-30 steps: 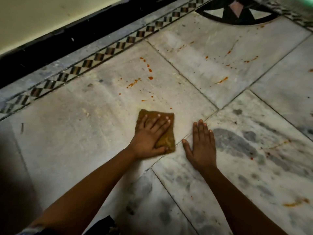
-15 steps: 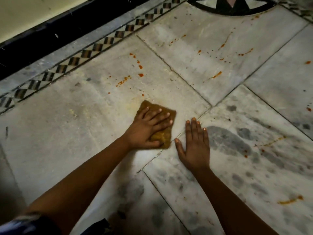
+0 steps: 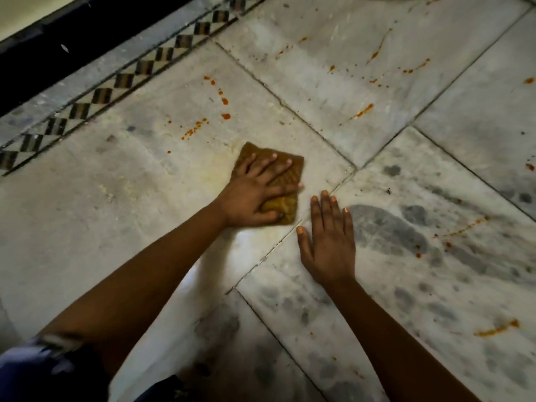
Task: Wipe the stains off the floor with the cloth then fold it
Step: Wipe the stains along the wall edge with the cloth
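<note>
Basically:
cloth [image 3: 285,181]: soft, limp, light; folded pad, pin flat under palm.
left hand [image 3: 255,192]: fingers spread, pressing cloth.
right hand [image 3: 327,242]: flat on floor [image 3: 116,213], holding nothing.
stains [image 3: 223,108]: 11 to 12 o'clock of cloth.

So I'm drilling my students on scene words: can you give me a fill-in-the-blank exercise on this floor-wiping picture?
1. The left hand presses flat on the ____, which is brown.
2. The right hand lies flat on the bare ____ and holds nothing.
3. The stains beyond the cloth are ____ in colour.
4. Along the wall runs a border with a ____ pattern.

Missing words: cloth; floor; orange; checkered
</note>
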Demonstrator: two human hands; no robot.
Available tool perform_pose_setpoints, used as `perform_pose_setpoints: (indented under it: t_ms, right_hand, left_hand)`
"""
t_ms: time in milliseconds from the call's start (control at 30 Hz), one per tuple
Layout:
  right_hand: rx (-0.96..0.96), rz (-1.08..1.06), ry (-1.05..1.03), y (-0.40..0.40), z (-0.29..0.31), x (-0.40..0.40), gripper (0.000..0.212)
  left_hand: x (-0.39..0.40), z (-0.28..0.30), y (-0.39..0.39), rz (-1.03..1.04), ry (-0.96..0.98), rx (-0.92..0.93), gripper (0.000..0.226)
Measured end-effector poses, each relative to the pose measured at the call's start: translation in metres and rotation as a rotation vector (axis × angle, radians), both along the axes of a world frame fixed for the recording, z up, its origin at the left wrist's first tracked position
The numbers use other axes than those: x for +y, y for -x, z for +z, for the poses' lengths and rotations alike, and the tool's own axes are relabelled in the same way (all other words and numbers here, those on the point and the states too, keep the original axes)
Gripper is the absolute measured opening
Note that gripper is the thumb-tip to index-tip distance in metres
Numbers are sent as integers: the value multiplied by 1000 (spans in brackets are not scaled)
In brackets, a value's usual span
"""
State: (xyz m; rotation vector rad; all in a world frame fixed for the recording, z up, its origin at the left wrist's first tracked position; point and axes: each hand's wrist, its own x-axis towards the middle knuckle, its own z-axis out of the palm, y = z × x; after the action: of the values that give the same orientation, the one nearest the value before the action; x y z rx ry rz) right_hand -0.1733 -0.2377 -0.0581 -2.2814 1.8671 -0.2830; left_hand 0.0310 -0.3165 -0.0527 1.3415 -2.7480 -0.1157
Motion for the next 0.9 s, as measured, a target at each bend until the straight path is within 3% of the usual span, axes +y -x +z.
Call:
perform_pose_setpoints:
  t_ms: [100, 300, 400, 533, 733, 900]
  right_hand:
    - [-23, -47, 26, 2, 3, -8, 64]
    - [26, -89, 6, 3, 1, -34, 66]
    - [33, -101, 32, 3, -2, -36, 64]
    - [25, -103, 45, 4, -1, -36, 63]
    - [1, -91, 32, 3, -1, -36, 63]
    - [6, -101, 18, 3, 4, -35, 62]
  left_hand:
    - [1, -4, -25, -14, -4, 22, 70]
    - [-80, 13, 23, 443, -117, 30, 82]
    - [-81, 13, 57, 340, -120, 19, 81]
    - [-66, 3, 32, 93, -58, 27, 72]
    - [-110, 15, 50, 467, -134, 23, 75]
    - [-88, 16, 38, 14, -153, -82, 77]
